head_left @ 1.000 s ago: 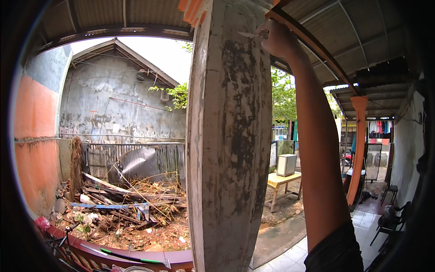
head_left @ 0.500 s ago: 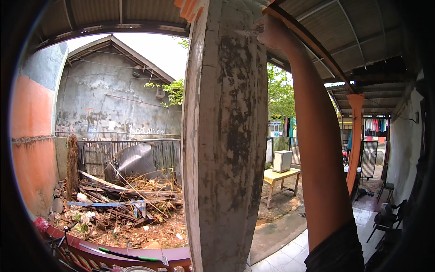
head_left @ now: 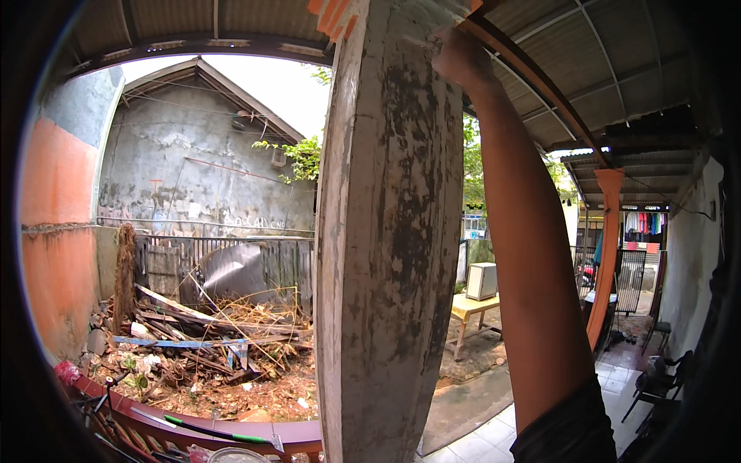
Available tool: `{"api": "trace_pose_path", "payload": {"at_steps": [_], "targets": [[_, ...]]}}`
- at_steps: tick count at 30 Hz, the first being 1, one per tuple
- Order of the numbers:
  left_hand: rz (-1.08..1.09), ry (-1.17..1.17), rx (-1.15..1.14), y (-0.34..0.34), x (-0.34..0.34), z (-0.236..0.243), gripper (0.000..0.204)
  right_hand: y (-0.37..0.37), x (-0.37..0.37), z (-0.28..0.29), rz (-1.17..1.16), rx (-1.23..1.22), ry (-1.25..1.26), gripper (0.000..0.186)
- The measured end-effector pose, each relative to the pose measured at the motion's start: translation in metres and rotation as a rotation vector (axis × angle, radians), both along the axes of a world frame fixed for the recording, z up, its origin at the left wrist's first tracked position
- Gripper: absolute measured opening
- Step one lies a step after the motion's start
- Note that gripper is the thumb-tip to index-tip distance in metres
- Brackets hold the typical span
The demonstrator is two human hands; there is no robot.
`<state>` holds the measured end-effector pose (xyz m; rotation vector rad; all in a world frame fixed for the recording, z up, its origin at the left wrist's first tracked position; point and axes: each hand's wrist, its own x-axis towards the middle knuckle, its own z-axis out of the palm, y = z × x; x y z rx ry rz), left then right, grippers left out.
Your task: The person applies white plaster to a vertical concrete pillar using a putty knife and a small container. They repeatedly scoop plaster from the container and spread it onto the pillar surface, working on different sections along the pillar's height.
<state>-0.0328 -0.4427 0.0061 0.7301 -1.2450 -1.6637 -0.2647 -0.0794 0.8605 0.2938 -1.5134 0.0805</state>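
My right hand (head_left: pixel 463 62) is raised high against the upper right face of a square concrete pillar (head_left: pixel 401 231), with the forearm stretched up from the lower right. Its fingers are curled closed at the surface; what they hold, if anything, is too small and hidden to make out. Grey patches and dark, blotchy stains cover the pillar's face, and orange moulding (head_left: pixel 333 17) trims its top. My left hand is out of view.
Below at left runs a maroon-topped low wall (head_left: pixel 293 434) with a green-and-black handled tool (head_left: pixel 216 430) on it. Beyond lies a heap of planks (head_left: pixel 208 332). To the right stand a yellow table (head_left: pixel 472 305) with a white cabinet (head_left: pixel 482 281), an orange column (head_left: pixel 606 247) and dark chairs (head_left: pixel 660 378).
My right hand has shifted slightly down along the pillar, still closed. The whole view has turned a little, so the pillar sits further right.
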Motion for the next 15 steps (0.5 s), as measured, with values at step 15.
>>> {"api": "trace_pose_path", "payload": {"at_steps": [15], "targets": [[0.027,0.008,-0.028,-0.006,0.015,-0.017,0.025,-0.047,-0.117,-0.076,0.24,-0.054,0.238,0.042]]}}
